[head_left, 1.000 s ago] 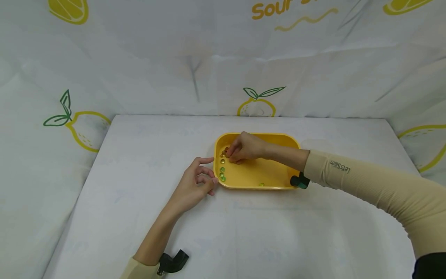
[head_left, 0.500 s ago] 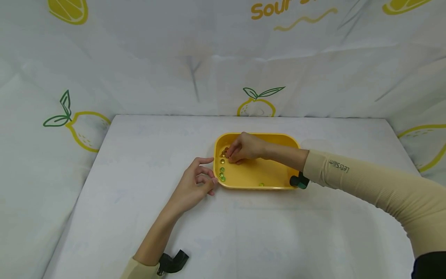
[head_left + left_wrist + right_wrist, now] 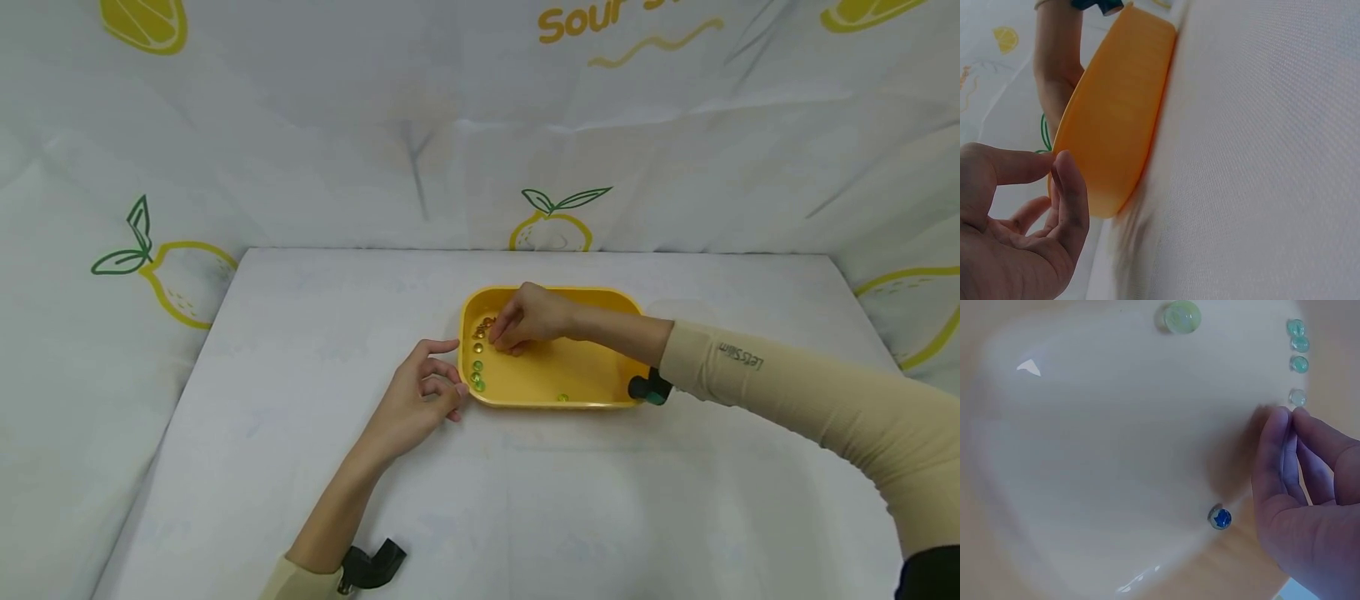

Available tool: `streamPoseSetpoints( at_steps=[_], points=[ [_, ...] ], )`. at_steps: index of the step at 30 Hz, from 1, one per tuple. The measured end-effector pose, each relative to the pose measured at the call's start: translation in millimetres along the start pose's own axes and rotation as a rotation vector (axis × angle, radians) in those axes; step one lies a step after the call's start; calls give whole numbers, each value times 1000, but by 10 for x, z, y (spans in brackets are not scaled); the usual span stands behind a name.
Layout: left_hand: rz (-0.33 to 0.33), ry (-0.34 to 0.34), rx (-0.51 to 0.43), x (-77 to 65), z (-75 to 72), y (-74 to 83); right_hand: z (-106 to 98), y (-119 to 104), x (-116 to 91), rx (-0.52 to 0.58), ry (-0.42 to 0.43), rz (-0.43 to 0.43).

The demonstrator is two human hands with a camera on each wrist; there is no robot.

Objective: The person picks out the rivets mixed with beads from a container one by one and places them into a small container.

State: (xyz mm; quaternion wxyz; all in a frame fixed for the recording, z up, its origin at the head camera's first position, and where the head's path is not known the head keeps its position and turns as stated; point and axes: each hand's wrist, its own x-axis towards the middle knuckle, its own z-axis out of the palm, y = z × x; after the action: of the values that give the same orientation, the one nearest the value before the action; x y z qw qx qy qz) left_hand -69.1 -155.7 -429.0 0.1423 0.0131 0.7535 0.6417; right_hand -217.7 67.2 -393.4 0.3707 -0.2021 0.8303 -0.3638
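Observation:
A yellow tray (image 3: 570, 406) lies on the white table with several small glass marbles inside. Along its left wall runs a line of amber-looking marbles (image 3: 478, 348) and green marbles (image 3: 477, 366). My right hand (image 3: 536, 315) reaches into the tray beside this line, thumb and fingertips brought together. A pale marble (image 3: 1297, 397) lies right by those fingertips in the right wrist view; whether something is pinched between them is hidden. My left hand (image 3: 423, 396) touches the tray's left end from outside with index finger and thumb, other fingers loosely bent.
Apart from the line, a larger yellow-green marble (image 3: 1182, 317) sits near the tray's front wall. A blue-patterned marble (image 3: 1220, 517) lies close to my right hand. Behind the table (image 3: 315, 333) hangs a white cloth (image 3: 315, 150) printed with lemons.
My right forearm and hand have shifted very slightly to the right. The left hand and the tray stay in place, and the marbles in view look unmoved.

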Motion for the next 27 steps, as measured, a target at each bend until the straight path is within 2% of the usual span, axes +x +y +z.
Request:
streamPoseSetpoints(
  at_steps=[19, 27],
  points=[
    [-8, 11, -3, -4, 1, -6, -255, -31, -245, 42, 45, -16],
    [9, 6, -2, -13, 8, 6, -359, -92, -393, 77, 94, 1]
  ],
)
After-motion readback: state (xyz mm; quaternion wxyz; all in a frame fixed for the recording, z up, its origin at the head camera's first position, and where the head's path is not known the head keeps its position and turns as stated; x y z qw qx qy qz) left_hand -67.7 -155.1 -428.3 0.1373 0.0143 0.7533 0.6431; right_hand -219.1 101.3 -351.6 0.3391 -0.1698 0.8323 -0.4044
